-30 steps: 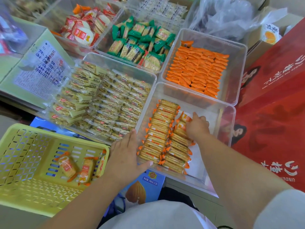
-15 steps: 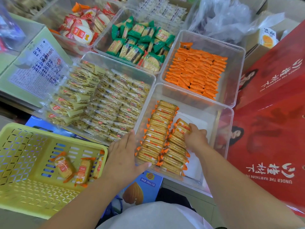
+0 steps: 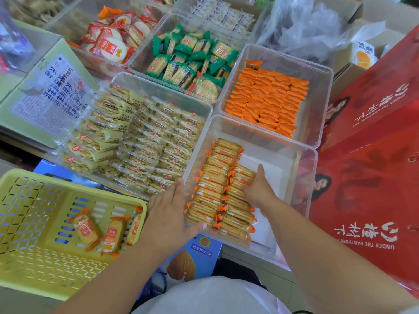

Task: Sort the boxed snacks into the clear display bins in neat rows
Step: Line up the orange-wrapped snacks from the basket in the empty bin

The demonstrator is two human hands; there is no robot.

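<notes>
A clear display bin [image 3: 303,177] in front of me holds two rows of orange-edged cracker packs [image 3: 215,184], its right half bare. My left hand [image 3: 169,214] lies flat against the bin's near left corner, thumb on the front wall. My right hand [image 3: 258,189] is inside the bin, fingers pressed against the right side of the shorter second row. A yellow basket [image 3: 34,223] at lower left holds three loose packs of the same cracker [image 3: 87,230].
Other clear bins hold pale yellow packs [image 3: 145,137], orange packs [image 3: 265,100], green packs [image 3: 190,62] and red-and-white packs [image 3: 113,41]. A big red gift bag [image 3: 371,168] stands on the right. A green carton [image 3: 45,96] lies left, a blue carton [image 3: 195,257] below.
My right hand has slid back toward me along the second row, from its far end to its side. The left hand has stayed on the bin's corner.
</notes>
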